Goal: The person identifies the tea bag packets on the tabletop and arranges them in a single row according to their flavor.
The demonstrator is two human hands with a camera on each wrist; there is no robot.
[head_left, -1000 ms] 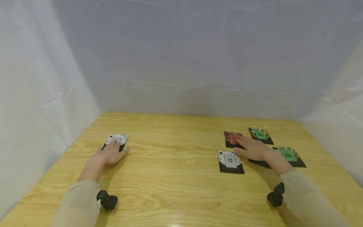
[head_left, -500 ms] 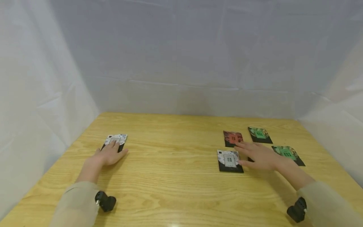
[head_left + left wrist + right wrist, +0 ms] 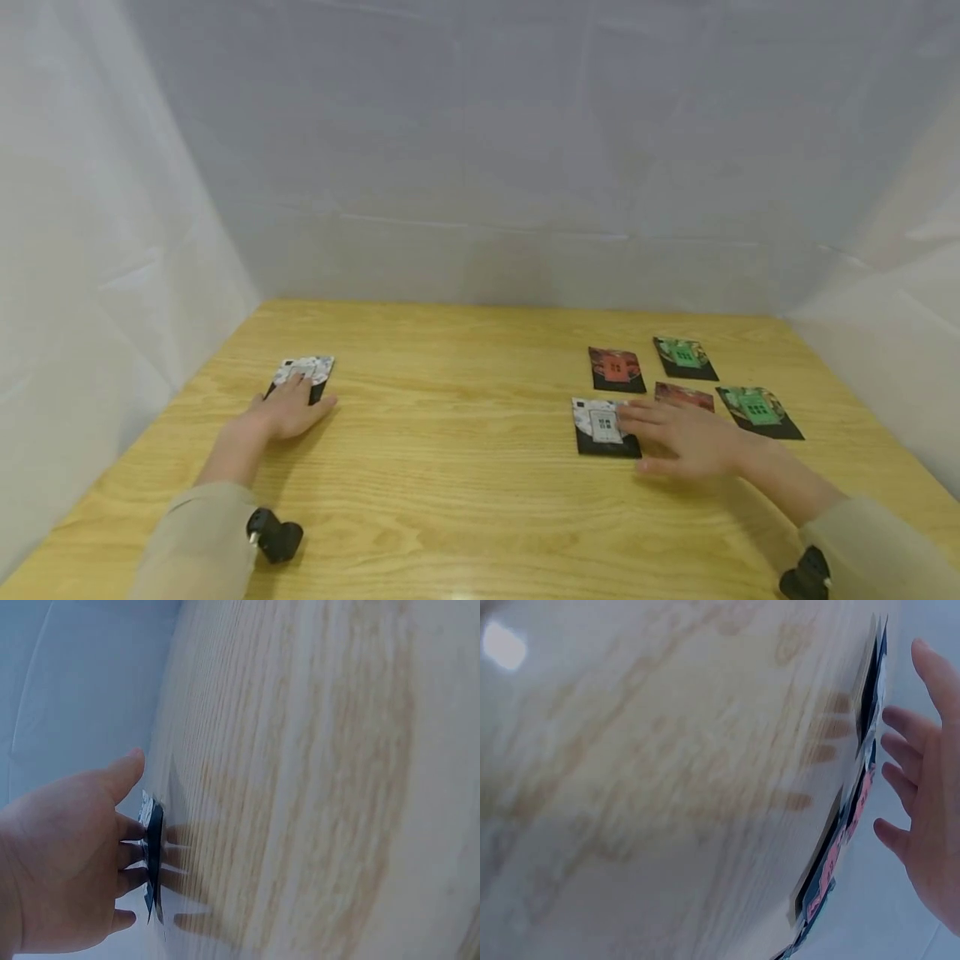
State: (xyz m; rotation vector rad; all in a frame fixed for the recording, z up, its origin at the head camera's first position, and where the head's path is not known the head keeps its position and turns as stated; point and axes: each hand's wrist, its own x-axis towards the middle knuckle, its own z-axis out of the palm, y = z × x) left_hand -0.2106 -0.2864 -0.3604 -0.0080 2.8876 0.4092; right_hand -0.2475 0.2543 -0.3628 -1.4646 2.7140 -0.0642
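No text can be read: the characters (image 3: pixel 604 424) on the packets (image 3: pixel 617 369) are too small.

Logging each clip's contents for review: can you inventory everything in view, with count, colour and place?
White packets: 2, white and black, table's left and right
Red packets: 2, red and black, table's right; one partly hidden
Green packets: 2, green and black, far right
Table: 1, yellowish wood, beneath
Sheeting: greyish white, behind and beside table
Wrist devices: 2, black, at wrists
Sleeves: 2, beige, forearms
Left hand: 1, bare, over left white packet
Right hand: 1, bare, above right white packet's edge
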